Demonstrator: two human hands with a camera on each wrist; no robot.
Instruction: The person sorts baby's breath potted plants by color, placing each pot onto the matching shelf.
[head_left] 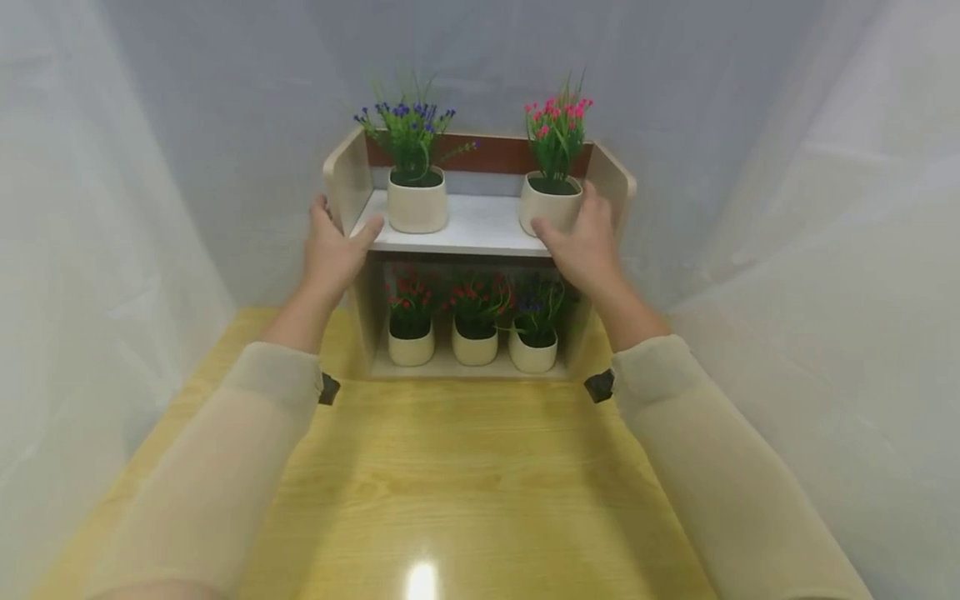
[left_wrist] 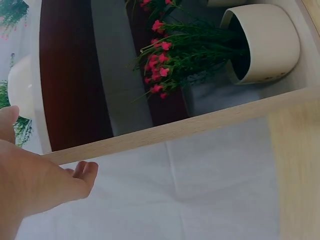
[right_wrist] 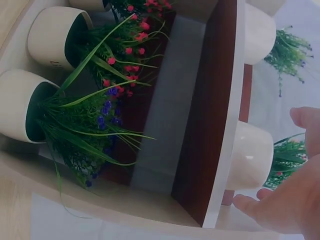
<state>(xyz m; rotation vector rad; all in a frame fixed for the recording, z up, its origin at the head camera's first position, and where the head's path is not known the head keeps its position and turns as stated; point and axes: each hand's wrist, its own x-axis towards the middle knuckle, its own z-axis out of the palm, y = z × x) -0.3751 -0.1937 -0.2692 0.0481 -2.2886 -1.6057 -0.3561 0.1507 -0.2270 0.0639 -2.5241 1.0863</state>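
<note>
A two-tier wooden shelf (head_left: 465, 247) stands at the back of the table. On its upper board are a cream pot of purple flowers (head_left: 417, 207) at left and a cream pot of pink flowers (head_left: 543, 208) at right. My left hand (head_left: 330, 260) straddles the shelf's left side panel, thumb inside and fingers outside; in the left wrist view the loosely bent fingers (left_wrist: 89, 175) show a gap to the panel's edge. My right hand (head_left: 588, 246) spreads around the pink-flower pot, thumb before it and fingers at its right side. Firm contact is unclear.
Three cream pots line the lower tier: two with red flowers (head_left: 411, 346) (head_left: 475, 346) and one with purple flowers (head_left: 532, 358). A yellow wooden table (head_left: 465, 467) spreads in front. Pale sheeting (head_left: 247, 100) hangs behind and on both sides.
</note>
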